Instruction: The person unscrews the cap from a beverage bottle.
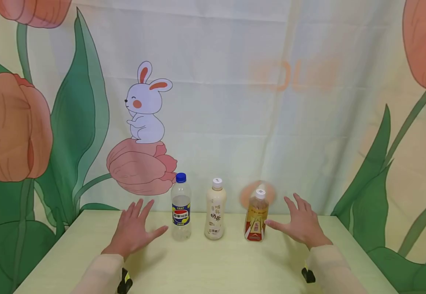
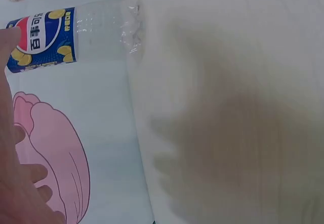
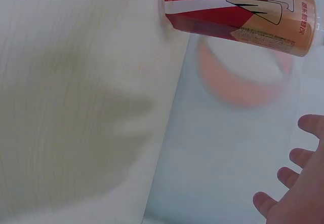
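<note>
Three bottles stand upright in a row on the table. On the left is a clear, empty-looking cola bottle (image 1: 181,210) with a blue cap and a blue label. A cream milk-tea bottle (image 1: 215,212) with a white cap stands in the middle. To the right is a red-and-gold drink bottle (image 1: 256,218), also white-capped. My left hand (image 1: 134,230) hovers left of the cola bottle, fingers spread, holding nothing. My right hand (image 1: 301,224) is likewise spread, to the right of the red-and-gold bottle, its thumb tip close to that bottle's side in the head view.
The pale wooden table (image 1: 205,269) ends at the back against a hanging cloth (image 1: 216,102) printed with tulips and a rabbit. Both hands cast shadows on the tabletop. A black band (image 1: 125,281) shows at the left wrist, another (image 1: 308,275) at the right.
</note>
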{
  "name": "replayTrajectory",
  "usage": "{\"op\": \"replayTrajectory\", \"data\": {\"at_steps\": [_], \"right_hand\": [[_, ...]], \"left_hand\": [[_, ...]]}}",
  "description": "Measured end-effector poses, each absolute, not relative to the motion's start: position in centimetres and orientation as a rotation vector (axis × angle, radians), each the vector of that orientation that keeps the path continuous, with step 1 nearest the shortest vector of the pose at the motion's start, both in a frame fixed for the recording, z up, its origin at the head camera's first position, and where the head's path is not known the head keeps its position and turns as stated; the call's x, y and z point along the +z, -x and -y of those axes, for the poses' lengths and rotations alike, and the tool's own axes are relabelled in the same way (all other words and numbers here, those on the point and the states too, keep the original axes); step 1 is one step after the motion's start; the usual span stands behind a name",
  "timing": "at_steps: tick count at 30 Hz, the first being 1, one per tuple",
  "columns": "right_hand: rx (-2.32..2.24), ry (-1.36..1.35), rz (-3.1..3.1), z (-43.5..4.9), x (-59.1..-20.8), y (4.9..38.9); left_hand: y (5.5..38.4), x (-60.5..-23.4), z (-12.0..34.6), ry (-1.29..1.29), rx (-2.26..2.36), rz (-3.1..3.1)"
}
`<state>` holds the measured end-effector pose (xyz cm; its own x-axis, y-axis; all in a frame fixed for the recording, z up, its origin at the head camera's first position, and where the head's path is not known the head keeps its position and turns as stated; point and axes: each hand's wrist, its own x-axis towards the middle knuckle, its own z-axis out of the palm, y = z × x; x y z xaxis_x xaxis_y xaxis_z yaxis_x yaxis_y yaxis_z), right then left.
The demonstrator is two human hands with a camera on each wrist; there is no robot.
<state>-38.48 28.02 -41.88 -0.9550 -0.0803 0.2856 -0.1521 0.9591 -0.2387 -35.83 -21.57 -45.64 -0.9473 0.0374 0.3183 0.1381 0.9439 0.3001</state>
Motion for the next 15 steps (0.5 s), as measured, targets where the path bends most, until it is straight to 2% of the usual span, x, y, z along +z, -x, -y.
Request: {"op": "replayTrajectory", "data": {"at_steps": [15], "right_hand": [[0.786,-0.191,2.608,-26.0,-41.6,36.2]], "left_hand": [[34.2,-45.9,19.9,0.210,-0.585,2.635]]}}
